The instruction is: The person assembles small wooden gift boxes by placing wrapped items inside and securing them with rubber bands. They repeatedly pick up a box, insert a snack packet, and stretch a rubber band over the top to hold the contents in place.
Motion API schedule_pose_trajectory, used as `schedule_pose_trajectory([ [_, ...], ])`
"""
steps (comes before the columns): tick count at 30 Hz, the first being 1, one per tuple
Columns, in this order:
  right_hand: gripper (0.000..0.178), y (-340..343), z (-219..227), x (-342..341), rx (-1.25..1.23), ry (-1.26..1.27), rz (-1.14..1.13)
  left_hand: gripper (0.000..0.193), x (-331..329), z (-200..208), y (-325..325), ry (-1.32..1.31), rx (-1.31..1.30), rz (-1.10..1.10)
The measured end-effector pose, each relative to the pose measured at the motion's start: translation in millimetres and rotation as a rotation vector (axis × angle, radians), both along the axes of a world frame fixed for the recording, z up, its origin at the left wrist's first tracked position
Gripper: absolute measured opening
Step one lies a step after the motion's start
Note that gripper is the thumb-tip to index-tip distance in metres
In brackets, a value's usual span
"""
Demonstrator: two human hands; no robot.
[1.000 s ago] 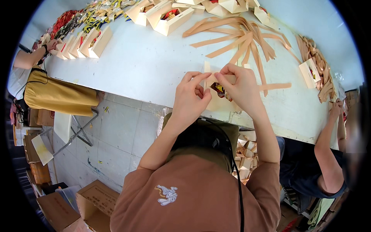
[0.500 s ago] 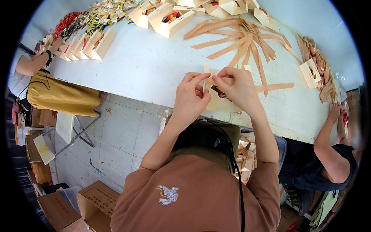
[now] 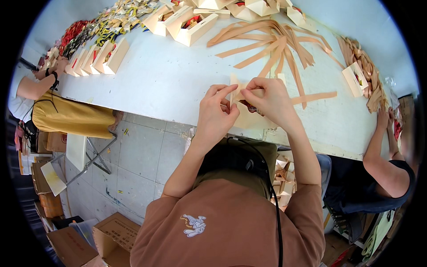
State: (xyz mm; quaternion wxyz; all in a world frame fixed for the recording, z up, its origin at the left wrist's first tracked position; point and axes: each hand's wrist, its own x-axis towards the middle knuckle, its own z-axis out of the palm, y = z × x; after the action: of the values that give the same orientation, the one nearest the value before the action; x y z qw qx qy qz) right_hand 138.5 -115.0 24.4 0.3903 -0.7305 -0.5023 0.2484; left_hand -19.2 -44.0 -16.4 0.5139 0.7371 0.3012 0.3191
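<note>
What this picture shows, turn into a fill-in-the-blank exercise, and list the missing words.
1. Of the left hand and right hand, the ____ one is nearer the fan of tan ribbons.
2. The number of hands at the cream paper box is ____.
3. The folding chair stands to the person's ____.
4. The animal printed on the brown T-shirt is a ____.

Missing words: right; two; left; rabbit.

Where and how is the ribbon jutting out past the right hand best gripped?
Probably by a pinch near the free end of the ribbon, coming from the right: it is a narrow, flat strip, that end is uncovered, and leftward the right hand hides it.
</note>
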Motion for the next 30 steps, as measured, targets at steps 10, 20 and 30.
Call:
schedule_pose_trajectory([
  [10, 0.023, 0, 3, 1, -0.02, -0.031, 0.02, 0.044, 0, 1, 0, 0.013, -0.002, 0.002],
  [20, 0.022, 2, -7, -5, 0.037, -0.168, 0.029, 0.048, -5, 5, -1, -0.024, -0.167, -0.021],
  [30, 0.029, -9, -9, -10, 0.311, -0.623, -0.137, 0.024, -42, 2, 38, 0.432, 0.142, 0.287],
])
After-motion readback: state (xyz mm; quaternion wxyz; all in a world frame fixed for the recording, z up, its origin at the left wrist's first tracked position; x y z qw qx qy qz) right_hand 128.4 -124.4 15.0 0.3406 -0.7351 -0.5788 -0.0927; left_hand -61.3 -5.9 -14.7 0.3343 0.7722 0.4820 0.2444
